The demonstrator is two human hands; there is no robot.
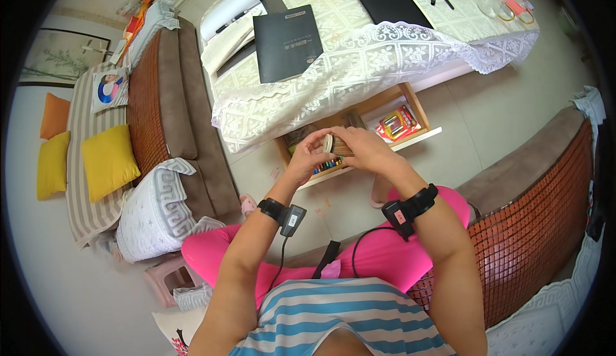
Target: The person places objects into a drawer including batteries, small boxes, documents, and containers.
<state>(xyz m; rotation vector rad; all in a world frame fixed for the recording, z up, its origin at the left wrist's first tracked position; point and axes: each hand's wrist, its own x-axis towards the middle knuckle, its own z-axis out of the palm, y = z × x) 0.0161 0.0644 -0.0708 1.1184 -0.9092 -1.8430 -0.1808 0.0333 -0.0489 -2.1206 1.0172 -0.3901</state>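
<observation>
Both my hands meet over an open drawer (417,102), holding a small rounded object with brown, wood-like sides and a pale cream end (328,144); its kind is not clear. My left hand (307,158) curls its fingers and thumb around the cream end. Around the brown side, my right hand (367,149) is closed from the right. Below the hands, a row of small colourful sticks or cells (328,165) shows in the drawer. A red and yellow pack of batteries (398,125) lies in its right part. My hands hide the middle of the drawer.
A lace-covered table (359,67) stands above the drawer, bearing a dark booklet (289,43), a black folder (393,6), pens and glass cups (491,3). A brown sofa (192,106) runs along the left. Cables hang from both wrist straps.
</observation>
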